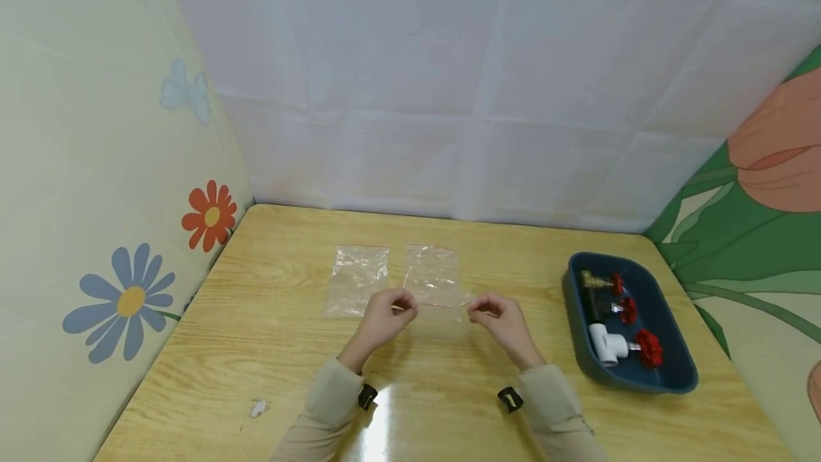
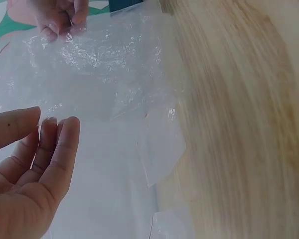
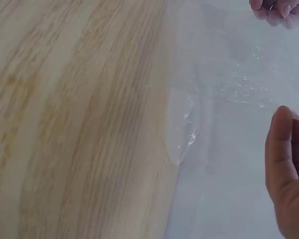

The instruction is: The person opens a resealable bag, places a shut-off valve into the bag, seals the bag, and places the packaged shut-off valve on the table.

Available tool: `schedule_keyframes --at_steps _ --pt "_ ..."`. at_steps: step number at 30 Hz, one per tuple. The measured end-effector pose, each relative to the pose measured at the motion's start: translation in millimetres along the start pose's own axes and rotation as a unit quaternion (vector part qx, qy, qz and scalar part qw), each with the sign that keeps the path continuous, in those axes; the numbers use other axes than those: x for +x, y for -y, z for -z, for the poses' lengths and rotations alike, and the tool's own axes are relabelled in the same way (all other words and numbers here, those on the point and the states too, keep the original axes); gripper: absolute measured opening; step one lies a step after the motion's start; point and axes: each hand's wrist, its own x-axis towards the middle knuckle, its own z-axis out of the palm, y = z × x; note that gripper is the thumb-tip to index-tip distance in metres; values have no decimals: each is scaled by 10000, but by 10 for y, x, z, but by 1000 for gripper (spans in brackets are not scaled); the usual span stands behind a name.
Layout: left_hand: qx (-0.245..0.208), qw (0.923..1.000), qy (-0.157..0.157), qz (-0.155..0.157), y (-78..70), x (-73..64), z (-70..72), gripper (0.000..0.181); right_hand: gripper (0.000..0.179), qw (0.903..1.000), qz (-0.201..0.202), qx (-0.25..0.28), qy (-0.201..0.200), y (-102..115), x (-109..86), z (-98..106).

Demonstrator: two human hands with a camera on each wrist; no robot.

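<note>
My left hand (image 1: 388,316) and right hand (image 1: 500,319) pinch the two upper corners of a clear plastic bag (image 1: 439,326), stretched between them. The bag hangs toward me over the table. In the left wrist view, the crinkled clear film (image 2: 89,74) spans from thumb and fingertips to the other hand; the right wrist view shows the same film (image 3: 229,64) with small glints. Beyond the hands, two more clear bags lie flat on the table: one at the left (image 1: 359,276), one straight ahead (image 1: 431,269), partly overlapped by the held bag's top edge in the head view.
At the right of the wooden table (image 1: 276,262) stands a dark blue basin (image 1: 667,334). It holds a white pipe tee (image 1: 608,345) and several valves with red handwheels (image 1: 649,348). A white cloth (image 1: 398,91) hangs behind; a flowered wall (image 1: 83,184) borders the left.
</note>
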Motion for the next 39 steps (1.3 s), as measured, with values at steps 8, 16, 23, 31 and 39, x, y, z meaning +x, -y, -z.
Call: schedule_keyframes --at_steps 8,16,23,31,39 --pt "1 10000 -63 11 -24 -41 1 7 8 9995 302 81 84 -82 -10 -17" --pt "8 10000 37 -72 -4 -59 6 3 8 9995 296 124 78 -130 -7 -30" --pt "58 9998 166 -89 -32 -67 52 7 8 9999 85 -58 11 -117 3 -35" --pt "146 9994 -96 -314 -121 -36 143 13 7 10000 28 28 -24 -109 4 -47" --pt "833 9913 271 -981 -379 99 148 17 6 9999 -47 -34 -120 -62 -9 -55"
